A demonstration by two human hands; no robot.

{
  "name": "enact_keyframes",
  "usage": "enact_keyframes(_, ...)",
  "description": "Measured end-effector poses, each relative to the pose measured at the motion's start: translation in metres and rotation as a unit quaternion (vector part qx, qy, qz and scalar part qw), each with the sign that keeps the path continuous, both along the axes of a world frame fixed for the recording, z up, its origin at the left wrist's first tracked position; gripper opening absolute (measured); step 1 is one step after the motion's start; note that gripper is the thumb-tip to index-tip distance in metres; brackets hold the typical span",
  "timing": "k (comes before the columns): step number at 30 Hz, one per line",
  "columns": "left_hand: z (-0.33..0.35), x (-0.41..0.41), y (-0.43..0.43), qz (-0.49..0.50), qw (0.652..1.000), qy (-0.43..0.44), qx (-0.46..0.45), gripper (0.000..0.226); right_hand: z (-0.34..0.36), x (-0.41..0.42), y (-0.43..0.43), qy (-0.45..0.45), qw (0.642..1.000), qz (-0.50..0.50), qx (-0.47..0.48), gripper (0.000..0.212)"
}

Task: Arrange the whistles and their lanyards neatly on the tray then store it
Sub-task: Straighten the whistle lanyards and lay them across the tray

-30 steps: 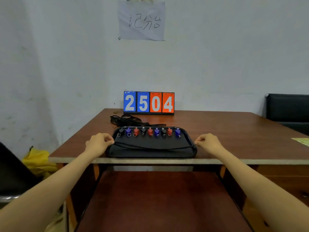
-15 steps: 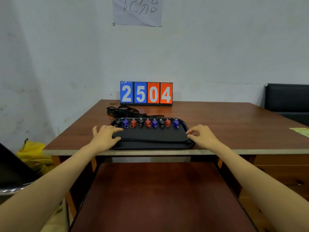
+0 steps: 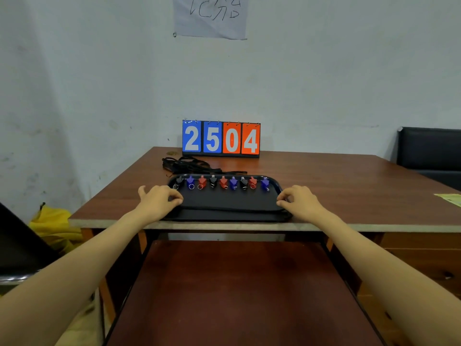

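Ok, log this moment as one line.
whistles: rowed on tray | lanyards: heaped behind tray | left hand, right hand: at tray ends

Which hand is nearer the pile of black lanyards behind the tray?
Left. The left hand is at the tray's left end, just in front of the lanyards; the right hand is at the opposite end.

The left hand (image 3: 157, 201) covers the tray's (image 3: 232, 216) left rim, so its grip there can't be judged. The right hand (image 3: 300, 202) hides the right corner likewise. The whistles (image 3: 223, 182) are too small for detail. The paper sign (image 3: 210, 16) is cut off at the top edge.
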State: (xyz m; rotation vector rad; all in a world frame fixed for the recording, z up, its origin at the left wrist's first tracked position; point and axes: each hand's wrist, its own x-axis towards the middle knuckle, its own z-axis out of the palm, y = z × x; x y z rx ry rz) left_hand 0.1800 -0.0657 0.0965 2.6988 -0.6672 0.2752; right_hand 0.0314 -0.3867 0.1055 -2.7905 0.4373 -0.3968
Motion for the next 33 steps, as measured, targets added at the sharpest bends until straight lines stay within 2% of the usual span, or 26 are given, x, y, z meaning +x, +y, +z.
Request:
enact_keyframes(4,0.015,0.009,-0.018,-0.025,0.999,-0.012,-0.044,0.022,0.014,0.020,0.013,-0.040,0.997,0.054,0.034,0.016)
enact_keyframes(8,0.028,0.037,-0.049,-0.102,0.994,0.005,-0.045,0.021,0.029,0.057,0.026,-0.044,0.992,0.092,0.081,0.019)
enact_keyframes(11,0.039,0.066,-0.072,-0.114,0.993,-0.008,-0.025,0.019,0.039,0.098,0.025,-0.044,0.990,0.104,0.086,0.018)
enact_keyframes(15,0.043,0.115,-0.096,-0.088,0.996,-0.018,-0.002,0.018,0.048,0.159,0.018,0.000,0.990,0.129,0.062,0.021)
enact_keyframes(20,0.037,0.172,-0.115,-0.106,0.993,0.032,-0.034,0.023,0.047,0.225,0.010,0.088,0.983,0.162,0.022,0.026)
enact_keyframes(24,0.029,0.197,-0.132,-0.100,0.993,0.055,0.027,0.028,0.040,0.259,0.010,0.162,0.974,0.157,0.017,0.031)
enact_keyframes(27,0.020,0.203,-0.143,-0.098,0.990,0.059,0.077,0.027,0.030,0.273,0.009,0.203,0.968,0.147,-0.014,0.024)
enact_keyframes(30,0.015,0.205,-0.148,-0.080,0.991,0.026,0.103,0.017,0.021,0.280,0.004,0.188,0.972,0.143,-0.015,0.010)
enact_keyframes(33,0.017,0.207,-0.147,-0.015,0.991,-0.023,0.127,0.020,0.019,0.280,-0.006,0.140,0.982,0.120,-0.040,0.014)
